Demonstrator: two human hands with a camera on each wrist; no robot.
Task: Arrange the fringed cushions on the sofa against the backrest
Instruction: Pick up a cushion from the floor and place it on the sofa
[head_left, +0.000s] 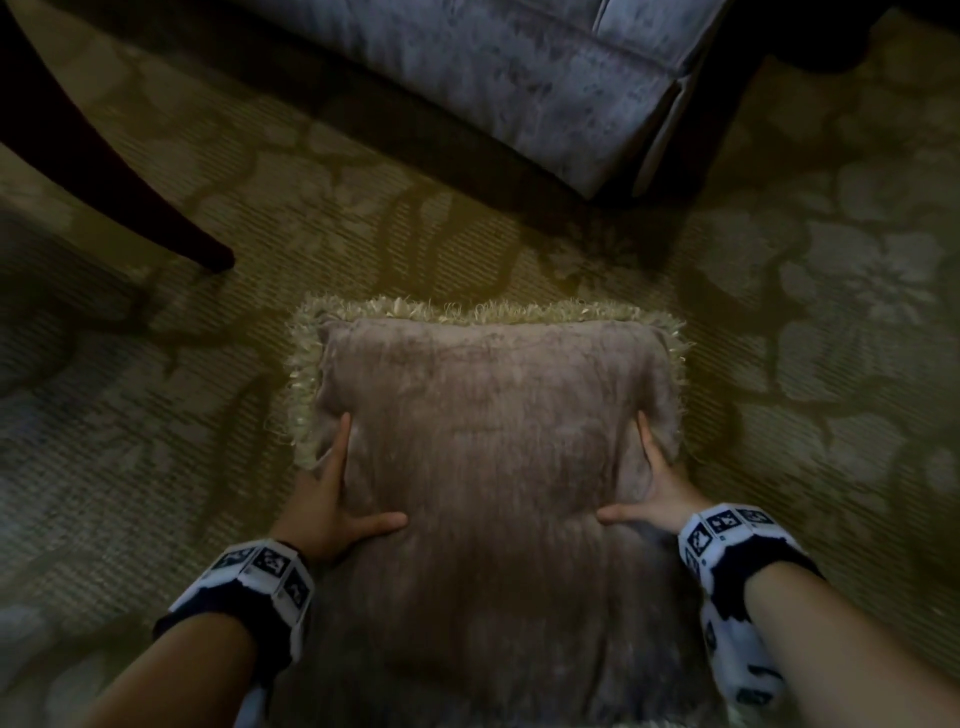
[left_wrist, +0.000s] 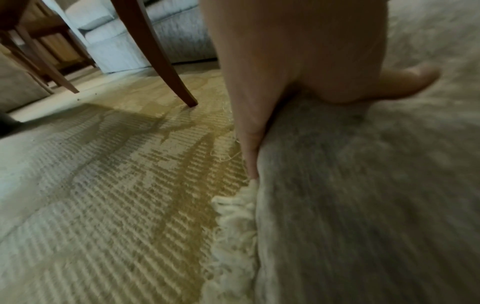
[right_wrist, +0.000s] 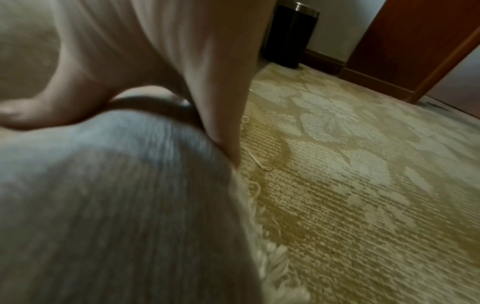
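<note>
A taupe velvet cushion (head_left: 483, 441) with a pale fringe is held between my hands above the patterned carpet. My left hand (head_left: 332, 499) grips its left edge, thumb on top and index finger lying along the side. My right hand (head_left: 654, 488) grips the right edge the same way. The remaining fingers are hidden under the cushion. In the left wrist view the left hand (left_wrist: 285, 61) presses into the cushion (left_wrist: 363, 205) beside its fringe (left_wrist: 233, 226). In the right wrist view the right hand (right_wrist: 182, 51) sinks into the cushion (right_wrist: 103, 205). The grey sofa (head_left: 519, 78) stands ahead; only its front base shows.
A dark curved table leg (head_left: 130, 197) stands on the carpet (head_left: 805, 364) ahead on the left, also visible as a wooden leg (left_wrist: 166, 61). A black bin (right_wrist: 291, 35) and brown wooden panelling (right_wrist: 415, 41) stand off to the right.
</note>
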